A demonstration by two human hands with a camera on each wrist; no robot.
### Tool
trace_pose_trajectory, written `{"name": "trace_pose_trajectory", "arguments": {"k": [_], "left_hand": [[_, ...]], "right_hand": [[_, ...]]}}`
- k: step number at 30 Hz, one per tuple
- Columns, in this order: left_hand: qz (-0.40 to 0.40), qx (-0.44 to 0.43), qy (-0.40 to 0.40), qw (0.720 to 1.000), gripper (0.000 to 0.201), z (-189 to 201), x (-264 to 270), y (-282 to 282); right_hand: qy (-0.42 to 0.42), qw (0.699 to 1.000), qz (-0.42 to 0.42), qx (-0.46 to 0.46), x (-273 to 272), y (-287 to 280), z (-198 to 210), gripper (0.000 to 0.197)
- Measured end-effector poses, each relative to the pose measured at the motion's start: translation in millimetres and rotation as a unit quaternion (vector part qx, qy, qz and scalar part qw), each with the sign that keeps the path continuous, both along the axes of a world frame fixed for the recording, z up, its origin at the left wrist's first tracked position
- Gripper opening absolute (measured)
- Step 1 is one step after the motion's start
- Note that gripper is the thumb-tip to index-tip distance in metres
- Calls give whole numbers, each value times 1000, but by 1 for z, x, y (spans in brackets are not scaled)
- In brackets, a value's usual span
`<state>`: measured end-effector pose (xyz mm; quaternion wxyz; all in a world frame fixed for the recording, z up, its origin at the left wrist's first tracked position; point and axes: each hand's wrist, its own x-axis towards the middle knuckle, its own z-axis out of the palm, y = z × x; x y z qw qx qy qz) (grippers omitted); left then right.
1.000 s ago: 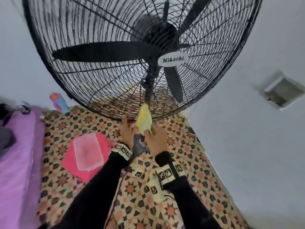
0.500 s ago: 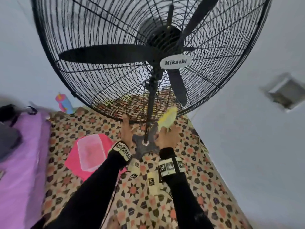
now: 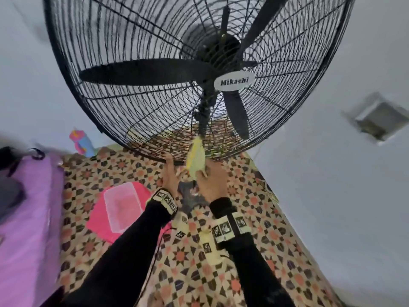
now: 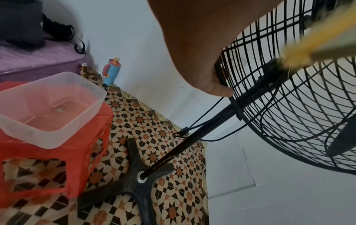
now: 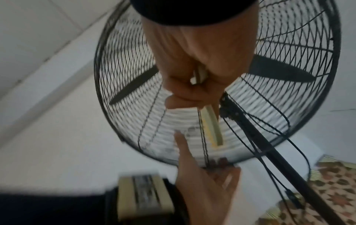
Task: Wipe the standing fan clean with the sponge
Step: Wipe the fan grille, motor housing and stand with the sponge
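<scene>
The sponge, gripped in the right hand, is pressed on the lower grille of the standing fan beside its pole — shifted back from further right half a second ago. The rim is steadied by the curled left hand. Back-and-forth wiping of the lower guard is indicated — much remains.

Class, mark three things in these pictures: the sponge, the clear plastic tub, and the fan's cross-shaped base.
sponge point(image 3: 195, 158), head view, on its yellow face.
clear plastic tub point(image 4: 84, 106), left wrist view, on its near side wall.
fan's cross-shaped base point(image 4: 134, 158), left wrist view, on the upper arm of the cross.
</scene>
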<state>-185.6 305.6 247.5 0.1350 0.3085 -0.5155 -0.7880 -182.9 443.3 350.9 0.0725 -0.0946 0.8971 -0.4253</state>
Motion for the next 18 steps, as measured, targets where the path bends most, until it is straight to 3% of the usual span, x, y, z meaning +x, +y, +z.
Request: {"name": "trace_pose_trajectory", "arguments": {"k": [2, 4, 7, 10, 12, 14, 16, 18], "left_hand": [[-13, 23, -13, 1000, 114, -10, -1, -4], [-29, 39, 2, 999, 113, -9, 1, -3], [-22, 33, 31, 999, 115, 3, 5, 3], [-3, 63, 19, 998, 127, 1, 1, 0], [6, 76, -2, 997, 128, 1, -2, -1], [2, 66, 8, 998, 129, 2, -1, 1], [-10, 43, 17, 999, 130, 2, 0, 3], [-15, 38, 18, 999, 125, 0, 0, 3]], "right_hand": [[-27, 999, -6, -27, -4, 7, 13, 35], [-39, 992, -92, -73, -13, 22, 20, 38], [57, 978, -194, -59, -21, 23, 23, 37], [37, 996, -72, -44, -7, 3, 13, 27], [30, 995, -37, -87, -2, 6, 18, 24], [33, 983, -104, -147, -8, 18, 22, 34], [65, 967, -194, -149, -18, 25, 24, 33], [78, 973, -179, -120, -19, 17, 27, 32]]}}
